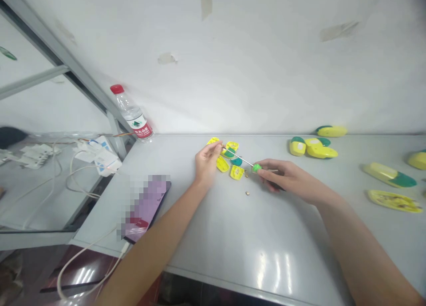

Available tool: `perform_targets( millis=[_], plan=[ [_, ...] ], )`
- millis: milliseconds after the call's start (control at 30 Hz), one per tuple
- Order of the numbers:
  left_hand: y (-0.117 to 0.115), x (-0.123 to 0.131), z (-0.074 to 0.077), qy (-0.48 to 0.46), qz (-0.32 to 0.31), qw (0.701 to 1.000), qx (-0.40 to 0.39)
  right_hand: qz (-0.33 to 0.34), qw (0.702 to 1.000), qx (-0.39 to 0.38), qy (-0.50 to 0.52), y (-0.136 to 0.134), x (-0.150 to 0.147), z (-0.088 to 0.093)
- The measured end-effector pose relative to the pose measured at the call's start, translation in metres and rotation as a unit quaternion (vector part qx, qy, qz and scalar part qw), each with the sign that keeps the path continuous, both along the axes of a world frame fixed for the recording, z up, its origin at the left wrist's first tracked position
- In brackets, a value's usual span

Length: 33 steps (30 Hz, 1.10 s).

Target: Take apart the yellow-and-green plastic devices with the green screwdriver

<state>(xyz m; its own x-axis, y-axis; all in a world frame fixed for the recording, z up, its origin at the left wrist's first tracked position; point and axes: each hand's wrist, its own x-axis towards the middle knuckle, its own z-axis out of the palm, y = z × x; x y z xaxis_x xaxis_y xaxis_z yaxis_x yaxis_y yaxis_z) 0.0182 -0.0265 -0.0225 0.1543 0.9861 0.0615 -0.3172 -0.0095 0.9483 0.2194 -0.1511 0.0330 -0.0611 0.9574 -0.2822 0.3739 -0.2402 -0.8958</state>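
My right hand (278,175) is closed round a screwdriver (244,160) with a green collar on its handle. Its thin metal shaft points up and left to the fingertips of my left hand (207,163). Those fingers are pinched together at the shaft's tip; what they hold there is too small to make out. Just under and beside the shaft lie several open yellow shell pieces, among them a yellow shell half (237,172) and a longer yellow shell (222,164). A dark green piece (236,160) lies between them. Nearer me is a small brass-coloured part (247,193).
Yellow-and-green casings (321,152) stand by the wall at right; a blurred yellow-and-green casing (389,175) and an open yellow half (395,201) lie farther right. At left are a phone (149,206) on a white cable, a water bottle (138,119) and a power strip (36,157).
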Motion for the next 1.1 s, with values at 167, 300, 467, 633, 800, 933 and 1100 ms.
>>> perform_targets(
  millis=[167,300,467,633,800,933,1100],
  plan=[
    [0.0013,-0.0010,-0.0023,0.002,-0.002,1.000,0.009,-0.034,0.995,0.054,-0.075,0.0020,-0.0005,-0.0047],
    [0.0017,-0.0010,-0.0022,0.010,0.003,1.000,0.012,-0.002,0.995,0.060,-0.084,0.0021,0.0016,-0.0052],
    [0.0011,-0.0005,-0.0014,0.007,-0.004,1.000,0.009,-0.046,0.995,0.045,-0.077,0.0013,0.0037,-0.0059],
    [0.0007,-0.0006,-0.0015,0.016,-0.004,1.000,0.010,-0.028,0.996,0.039,-0.076,0.0003,0.0047,-0.0051],
    [0.0010,-0.0004,-0.0015,0.020,-0.011,1.000,0.008,-0.023,0.995,0.061,-0.080,0.0000,0.0053,-0.0035],
    [0.0009,0.0000,-0.0021,0.021,-0.020,0.999,0.014,-0.025,0.996,0.042,-0.078,-0.0012,0.0060,-0.0021],
    [0.0008,0.0003,-0.0032,0.021,-0.025,0.999,0.015,-0.003,0.995,0.056,-0.085,-0.0016,0.0083,-0.0024]
  ],
)
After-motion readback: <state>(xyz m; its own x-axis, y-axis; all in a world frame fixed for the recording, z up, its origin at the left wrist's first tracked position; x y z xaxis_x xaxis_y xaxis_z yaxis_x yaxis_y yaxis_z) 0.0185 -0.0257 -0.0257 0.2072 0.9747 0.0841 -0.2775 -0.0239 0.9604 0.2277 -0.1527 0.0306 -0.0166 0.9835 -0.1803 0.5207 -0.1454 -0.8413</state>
